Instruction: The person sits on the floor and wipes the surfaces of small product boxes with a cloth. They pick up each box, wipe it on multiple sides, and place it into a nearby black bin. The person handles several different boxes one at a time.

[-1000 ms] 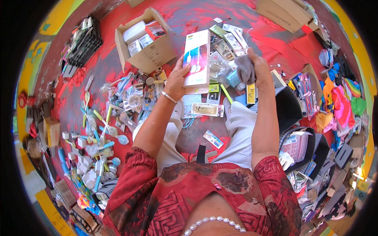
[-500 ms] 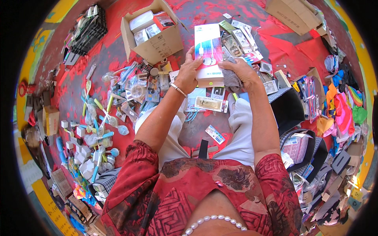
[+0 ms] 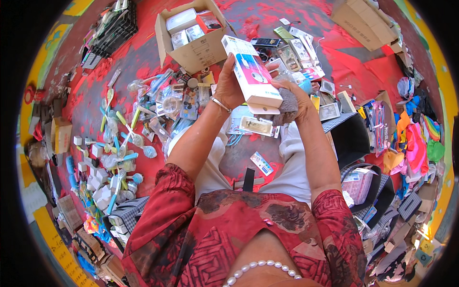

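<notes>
A slim white box (image 3: 253, 76) with a pink and blue picture of a cable on it is held up in front of me, tilted so that its lower end shows. My left hand (image 3: 230, 86) grips its left side, with fingertips showing behind the right edge. A crumpled grey cloth (image 3: 287, 104) is bunched in my right hand (image 3: 302, 99), pressed against the box's lower right corner. Below the hands, a packaged item with a gold-coloured front (image 3: 258, 125) lies between my knees. A small flat packet (image 3: 261, 163) rests nearer to me.
An open cardboard box (image 3: 203, 52) with smaller boxes inside stands ahead. Boxed goods (image 3: 290, 56) lie in a pile to its right. Long-handled brushes (image 3: 136, 138) and packets spread across the left floor. Dark bins (image 3: 351, 136) stand at my right, near colourful bags (image 3: 416, 143).
The white box has turned and tilted, its top leaning left and its lower end now facing me. My left hand has slid along its side; the right hand with the cloth has dropped slightly.
</notes>
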### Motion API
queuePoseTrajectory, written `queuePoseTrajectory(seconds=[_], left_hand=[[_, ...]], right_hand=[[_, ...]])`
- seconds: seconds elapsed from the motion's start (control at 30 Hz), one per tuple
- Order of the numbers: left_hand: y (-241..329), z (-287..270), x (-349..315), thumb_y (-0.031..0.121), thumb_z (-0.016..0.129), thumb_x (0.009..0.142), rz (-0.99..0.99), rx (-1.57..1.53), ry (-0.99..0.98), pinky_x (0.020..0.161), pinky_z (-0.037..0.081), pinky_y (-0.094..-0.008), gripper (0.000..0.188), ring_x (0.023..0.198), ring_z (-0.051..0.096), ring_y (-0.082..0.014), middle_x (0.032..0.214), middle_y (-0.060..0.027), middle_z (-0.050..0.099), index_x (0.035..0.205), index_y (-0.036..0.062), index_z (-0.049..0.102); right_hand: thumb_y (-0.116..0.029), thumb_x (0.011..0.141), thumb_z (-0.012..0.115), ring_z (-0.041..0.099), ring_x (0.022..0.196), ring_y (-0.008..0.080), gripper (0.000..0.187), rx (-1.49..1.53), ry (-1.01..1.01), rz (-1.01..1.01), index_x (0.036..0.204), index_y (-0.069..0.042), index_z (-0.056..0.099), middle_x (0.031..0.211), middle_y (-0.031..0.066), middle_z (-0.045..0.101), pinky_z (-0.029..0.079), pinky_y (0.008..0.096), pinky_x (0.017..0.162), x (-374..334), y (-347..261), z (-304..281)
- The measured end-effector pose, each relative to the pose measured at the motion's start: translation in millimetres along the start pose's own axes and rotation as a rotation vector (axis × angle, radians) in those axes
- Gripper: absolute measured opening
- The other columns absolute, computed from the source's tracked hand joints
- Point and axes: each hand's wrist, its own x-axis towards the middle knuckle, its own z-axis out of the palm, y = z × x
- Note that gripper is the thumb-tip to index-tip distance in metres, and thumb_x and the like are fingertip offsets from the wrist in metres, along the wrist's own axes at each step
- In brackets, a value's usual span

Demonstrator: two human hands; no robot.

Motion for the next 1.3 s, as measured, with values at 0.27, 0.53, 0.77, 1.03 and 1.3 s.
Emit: queuePoseTrajectory(seconds=[0.27,0.53,0.77,1.03,1.3], left_hand=[[10.9,-17.7,8.1,0.046,0.063,0.072,0.166,-0.038,0.361,0.096,0.038,-0.053,0.07,0.104,0.052,-0.0389,0.11,-0.024,0.051,0.119,-0.0001,0.039],[5.3,-23.4,12.9,0.042,0.07,0.072,0.309,0.215,0.548,0.081,0.05,-0.0494,0.06,0.097,0.056,-0.0315,0.107,-0.02,0.051,0.11,0.004,0.042],[-12.8,-17.6,18.1,0.029,0.075,0.07,0.447,0.479,0.596,0.061,0.051,-0.0388,0.073,0.079,0.053,-0.0181,0.098,-0.0049,0.047,0.121,0.0142,0.025],[-1.8,-23.7,14.0,0.035,0.072,0.073,0.34,0.409,0.626,0.066,0.046,-0.0433,0.044,0.078,0.051,-0.0182,0.088,-0.0026,0.049,0.102,0.0181,0.043],[0.8,-9.7,8.8,0.049,0.059,0.08,-0.146,0.421,0.353,0.064,0.053,-0.0356,0.051,0.073,0.061,-0.0219,0.085,-0.0132,0.06,0.104,0.0058,0.047]], right_hand=[[-0.037,0.082,0.064,0.062,0.068,0.0186,0.039,-0.155,0.123,-0.193,0.093,0.0,0.058,0.084,0.0104,0.063,0.052,0.031,0.062,7.2,-12.6,-8.3],[-0.036,0.083,0.063,0.059,0.063,0.0125,0.032,-0.315,0.144,-0.933,0.087,-0.004,0.059,0.075,0.0054,0.061,0.048,0.0261,0.057,-12.2,-22.7,10.1],[-0.022,0.071,0.071,0.061,0.076,0.0238,0.026,-1.831,0.265,-1.411,0.089,-0.008,0.059,0.086,0.0072,0.061,0.047,0.0323,0.063,-4.7,13.7,36.5],[-0.044,0.072,0.067,0.063,0.063,0.026,0.043,-1.308,0.803,-0.945,0.078,-0.001,0.064,0.068,0.016,0.063,0.047,0.0364,0.058,-11.9,-21.0,-0.7],[-0.026,0.076,0.067,0.056,0.089,0.0147,0.046,-0.806,0.546,-0.628,0.108,0.005,0.055,0.101,0.0146,0.059,0.046,0.0282,0.073,-28.6,-36.1,-5.8]])
